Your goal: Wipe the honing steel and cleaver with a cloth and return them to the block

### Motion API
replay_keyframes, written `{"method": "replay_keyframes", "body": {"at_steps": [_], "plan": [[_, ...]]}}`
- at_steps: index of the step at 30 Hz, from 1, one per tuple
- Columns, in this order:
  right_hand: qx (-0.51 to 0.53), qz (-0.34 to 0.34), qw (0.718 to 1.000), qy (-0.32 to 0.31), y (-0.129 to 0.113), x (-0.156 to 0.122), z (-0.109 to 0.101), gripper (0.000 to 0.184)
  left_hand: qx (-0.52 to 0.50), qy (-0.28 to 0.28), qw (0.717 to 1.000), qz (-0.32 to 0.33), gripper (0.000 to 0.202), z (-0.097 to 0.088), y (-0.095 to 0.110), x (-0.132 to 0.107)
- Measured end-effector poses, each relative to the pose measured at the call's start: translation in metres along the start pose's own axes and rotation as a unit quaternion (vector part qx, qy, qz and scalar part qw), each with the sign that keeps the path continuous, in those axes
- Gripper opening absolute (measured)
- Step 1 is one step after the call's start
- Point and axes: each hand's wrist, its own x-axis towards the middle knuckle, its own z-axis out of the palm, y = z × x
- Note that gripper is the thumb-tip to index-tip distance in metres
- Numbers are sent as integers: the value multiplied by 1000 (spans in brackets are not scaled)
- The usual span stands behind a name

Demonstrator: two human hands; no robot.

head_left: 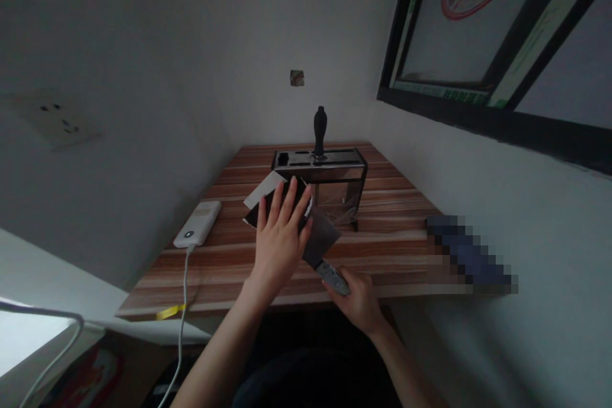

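Observation:
My right hand (359,301) is closed around the handle of a cleaver (321,236), whose wide dark blade lies over a dark block with a pale edge (262,194) on the wooden table (392,229). My left hand (280,236) lies flat on top of the blade, fingers stretched and spread. Just behind stands a metal knife rack (329,172) with one black-handled tool (320,131) upright in its top slots.
A white power bank (197,223) lies at the left of the table with a white cable (182,325) running off the front edge. Walls close in on the left, back and right. A blurred patch (468,255) sits at the table's right end.

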Motion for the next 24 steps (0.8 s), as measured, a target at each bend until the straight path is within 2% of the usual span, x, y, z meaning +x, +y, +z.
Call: {"method": "replay_keyframes", "body": {"at_steps": [7, 11, 18, 24], "plan": [[4, 4, 1000, 9, -1, -1, 0, 19, -15, 37, 997, -65, 53, -7, -30, 27], [2, 2, 1000, 7, -1, 0, 1, 19, -28, 46, 995, -87, 53, -9, -39, 33], [-18, 5, 1000, 13, 0, -1, 1, 21, -25, 72, 993, -87, 55, -5, -30, 31], [-18, 8, 1000, 9, 0, -1, 2, 19, -22, 48, 998, -47, 55, 6, -11, 13]]}}
